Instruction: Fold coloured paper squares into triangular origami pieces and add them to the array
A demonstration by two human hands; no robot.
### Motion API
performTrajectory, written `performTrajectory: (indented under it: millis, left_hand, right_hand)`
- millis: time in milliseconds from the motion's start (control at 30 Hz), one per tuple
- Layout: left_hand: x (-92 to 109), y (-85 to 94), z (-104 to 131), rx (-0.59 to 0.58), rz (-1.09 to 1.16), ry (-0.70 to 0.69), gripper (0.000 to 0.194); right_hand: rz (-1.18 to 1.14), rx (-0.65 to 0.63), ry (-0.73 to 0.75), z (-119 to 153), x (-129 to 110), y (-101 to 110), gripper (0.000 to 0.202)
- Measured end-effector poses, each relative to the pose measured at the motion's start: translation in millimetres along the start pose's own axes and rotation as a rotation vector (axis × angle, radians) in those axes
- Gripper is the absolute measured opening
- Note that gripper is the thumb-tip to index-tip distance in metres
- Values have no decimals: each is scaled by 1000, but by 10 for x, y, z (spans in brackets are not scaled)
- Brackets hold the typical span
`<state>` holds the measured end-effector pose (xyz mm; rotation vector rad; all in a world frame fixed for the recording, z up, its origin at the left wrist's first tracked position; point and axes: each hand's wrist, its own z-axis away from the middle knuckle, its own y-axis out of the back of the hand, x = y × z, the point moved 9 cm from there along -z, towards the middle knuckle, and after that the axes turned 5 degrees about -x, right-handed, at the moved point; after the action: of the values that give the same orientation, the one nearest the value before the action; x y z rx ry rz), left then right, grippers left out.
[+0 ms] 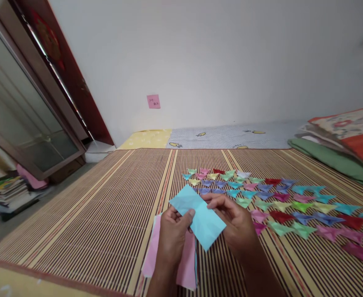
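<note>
A light blue sheet of paper [204, 227], creased and roughly rectangular, is held up at a slant above the striped mat. My left hand [176, 227] pinches its left side, thumb on top and fingers behind. On the upper right edge, my right hand [230, 216] grips the same sheet between thumb and fingers. Beneath my left hand and wrist lies a stack of pink paper [187, 264] with a blue edge showing at its right side.
Rows of small folded paper pieces [282, 206] in many colours cover the striped mat [107, 210] at the right. Folded bedding [336, 161] lies at the far right. Behind the mat, a pink note [153, 101] is on the wall; books [8, 192] stand at the left.
</note>
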<state>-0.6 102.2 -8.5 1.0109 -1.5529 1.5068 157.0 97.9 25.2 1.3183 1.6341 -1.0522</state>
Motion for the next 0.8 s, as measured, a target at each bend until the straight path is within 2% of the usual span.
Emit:
performTrajectory:
  millis: [100, 200, 400, 600, 700, 800]
  left_hand:
    - [7, 69, -5, 41, -29, -10, 32]
    - [52, 91, -4, 63, -51, -16, 32]
    - [180, 53, 20, 55, -99, -58, 28]
    - [97, -68, 37, -78, -113, -46, 31]
    - [38, -53, 23, -82, -129, -38, 27]
    - [28, -32, 5, -74, -167, -45, 24]
  right_hand:
    - [14, 10, -2, -10, 8, 23, 12]
    - [30, 21, -66, -15, 68, 93, 17]
    - [120, 34, -119, -1, 67, 214, 24]
    - [388, 28, 67, 6, -218, 54, 17]
    - [439, 36, 120, 11, -290, -9, 14]
    - [453, 52, 104, 17, -289, 2, 14]
